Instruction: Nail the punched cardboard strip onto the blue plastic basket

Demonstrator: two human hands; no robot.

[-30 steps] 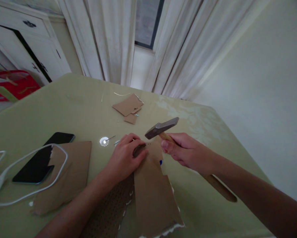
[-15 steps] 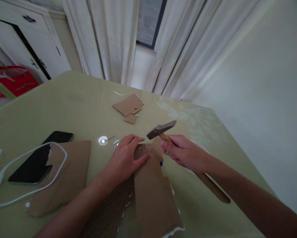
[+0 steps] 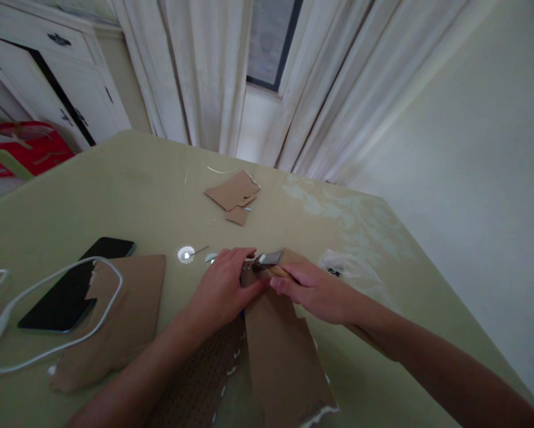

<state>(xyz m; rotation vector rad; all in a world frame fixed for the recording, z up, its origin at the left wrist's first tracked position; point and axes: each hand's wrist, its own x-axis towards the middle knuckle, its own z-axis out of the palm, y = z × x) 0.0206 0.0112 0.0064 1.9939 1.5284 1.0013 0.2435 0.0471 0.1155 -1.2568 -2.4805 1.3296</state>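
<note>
My right hand (image 3: 314, 291) is closed round the wooden handle of a hammer (image 3: 269, 260), its metal head low at the far end of a brown cardboard strip (image 3: 285, 356). Whether the head touches the cardboard I cannot tell. My left hand (image 3: 229, 285) holds that same end of the strip, thumb lying on top and fingers at the far edge; what is between its fingertips is hidden by the hammer head. Under my left forearm runs a brown sheet dotted with small holes (image 3: 198, 380), one long edge torn and white.
At left, a black phone (image 3: 57, 303) lies partly under a torn cardboard piece (image 3: 133, 321), with a white cable (image 3: 26, 288) looped over both. Farther back are small cardboard scraps (image 3: 233, 190). A clear plastic bag (image 3: 356, 270) rests beyond my right forearm.
The hammer has come down and left from above the strip's end to right at it, beside my left fingers. My left hand keeps its place on the cardboard.
</note>
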